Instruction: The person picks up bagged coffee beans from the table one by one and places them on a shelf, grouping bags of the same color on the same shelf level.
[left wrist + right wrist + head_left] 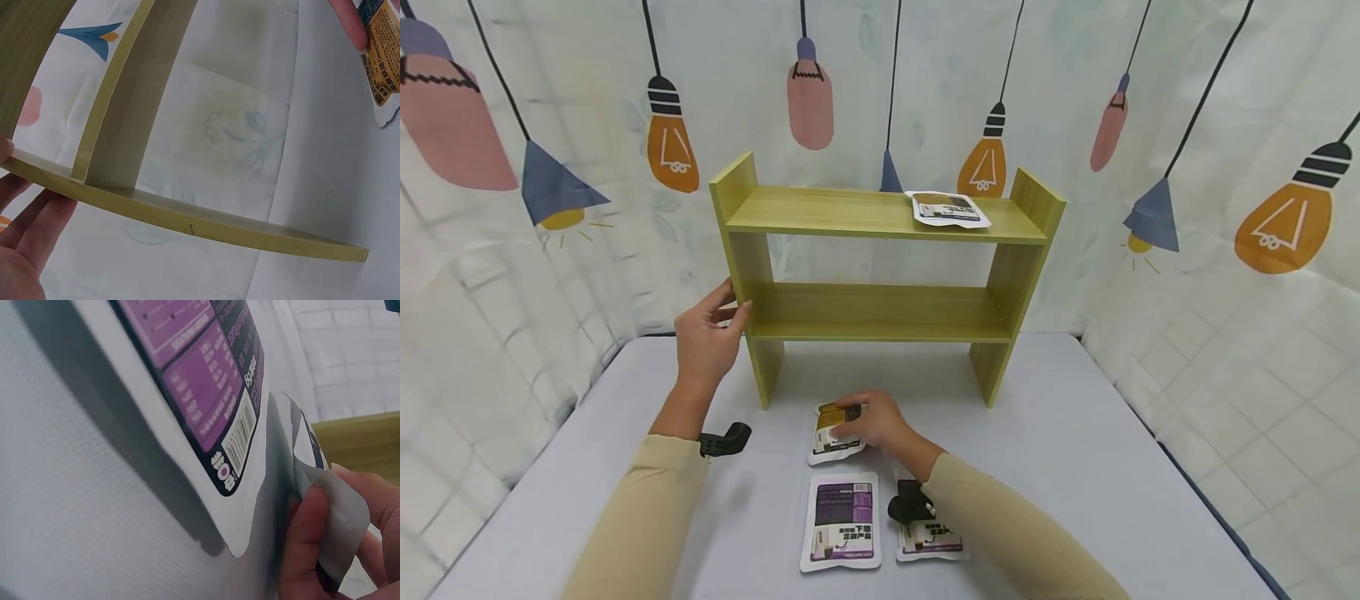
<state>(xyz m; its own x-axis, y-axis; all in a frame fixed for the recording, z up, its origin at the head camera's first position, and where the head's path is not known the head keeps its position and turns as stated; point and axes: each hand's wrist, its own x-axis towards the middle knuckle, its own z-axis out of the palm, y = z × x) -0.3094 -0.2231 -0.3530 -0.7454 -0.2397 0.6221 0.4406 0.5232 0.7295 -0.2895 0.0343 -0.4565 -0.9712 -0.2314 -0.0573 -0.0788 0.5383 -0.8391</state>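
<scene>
My left hand (706, 337) grips the left side panel of a yellow-green two-tier wooden shelf (880, 310). In the left wrist view, the thumb lies on one side of the panel's edge and the fingers (47, 228) on the other. Lower down, my right hand (878, 423) pinches a white pouch with a yellow-and-black label (835, 444), in front of the shelf. Its edge bends between thumb and fingers in the right wrist view. Nearer me lies a purple-labelled pouch (842, 523). Another purple-labelled pouch (931, 543) is partly hidden beneath my right wrist and its camera.
On the shelf's upper board, toward the right, lies another white pouch (949, 210). The shelf stands on a white-covered table (1075, 467). Behind it and to both sides hang pale curtains (880, 75) printed with lamps and bulbs.
</scene>
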